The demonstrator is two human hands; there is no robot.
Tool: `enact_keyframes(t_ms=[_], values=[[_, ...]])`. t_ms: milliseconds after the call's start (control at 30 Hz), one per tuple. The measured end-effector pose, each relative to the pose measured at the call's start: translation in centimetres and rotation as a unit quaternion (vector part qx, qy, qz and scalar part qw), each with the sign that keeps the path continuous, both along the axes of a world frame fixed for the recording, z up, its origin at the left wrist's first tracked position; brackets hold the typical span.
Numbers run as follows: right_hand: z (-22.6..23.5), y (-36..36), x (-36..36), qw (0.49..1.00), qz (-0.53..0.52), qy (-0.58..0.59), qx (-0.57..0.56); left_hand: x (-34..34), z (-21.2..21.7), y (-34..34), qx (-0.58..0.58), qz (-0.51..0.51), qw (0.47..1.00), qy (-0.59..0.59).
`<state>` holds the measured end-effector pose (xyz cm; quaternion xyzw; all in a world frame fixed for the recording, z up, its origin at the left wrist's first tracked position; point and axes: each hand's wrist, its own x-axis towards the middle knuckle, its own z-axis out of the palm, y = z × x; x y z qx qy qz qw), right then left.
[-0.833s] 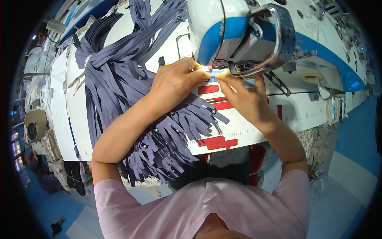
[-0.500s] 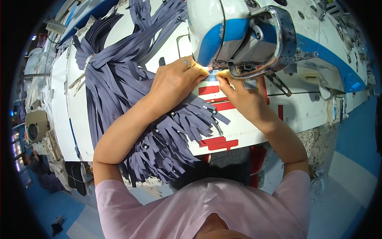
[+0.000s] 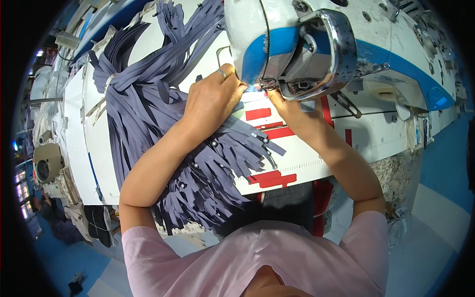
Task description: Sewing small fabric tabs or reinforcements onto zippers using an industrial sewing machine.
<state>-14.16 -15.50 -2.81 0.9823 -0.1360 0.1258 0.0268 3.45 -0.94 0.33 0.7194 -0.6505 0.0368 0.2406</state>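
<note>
My left hand (image 3: pixel 210 101), with a ring on one finger, is pinched beside the needle area of a white and blue sewing machine (image 3: pixel 252 57). Opposite it, my right hand (image 3: pixel 294 111) has its fingertips drawn together just below the presser foot, partly behind the metal guard (image 3: pixel 345 54). Between the fingertips lies a small blue-grey strip of cloth (image 3: pixel 252 89), mostly hidden by my fingers and the machine head. A large bundle of purple-grey zippers (image 3: pixel 143 106), with small metal pulls, spreads under and left of my left forearm.
Red tape patches (image 3: pixel 258 114) mark the white sewing table (image 3: pixel 307 163) before me. At the left edge lies a thin blue stick (image 3: pixel 94 173). A beige round-fronted device (image 3: pixel 45 163) stands further left. Another person (image 3: pixel 54 213) is at the far left.
The view has shifted slightly. Both hands have edged closer to the needle, and less of the blue-grey strip shows between my fingers. The zipper bundle lies as before.
</note>
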Motion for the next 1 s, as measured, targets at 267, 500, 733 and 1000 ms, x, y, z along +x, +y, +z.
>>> enact_keyframes(t_ms=[267,500,733,1000], values=[[-3.1,-0.8,-1.1,0.996,0.039,-0.039,-0.065,0.6,-0.6,-0.4,-0.036,-0.038,0.999,0.013],[-2.9,-0.5,-1.6,0.953,0.062,0.060,-0.292,0.8,-0.8,-0.2,-0.027,-0.038,0.999,0.000],[-2.2,-0.7,-1.0,0.969,0.052,0.018,-0.239,0.7,-1.0,-0.3,-0.017,-0.036,0.999,0.015],[1.4,0.0,0.1,0.928,0.038,-0.266,0.257,0.8,-0.8,-0.6,-0.007,-0.011,1.000,0.028]])
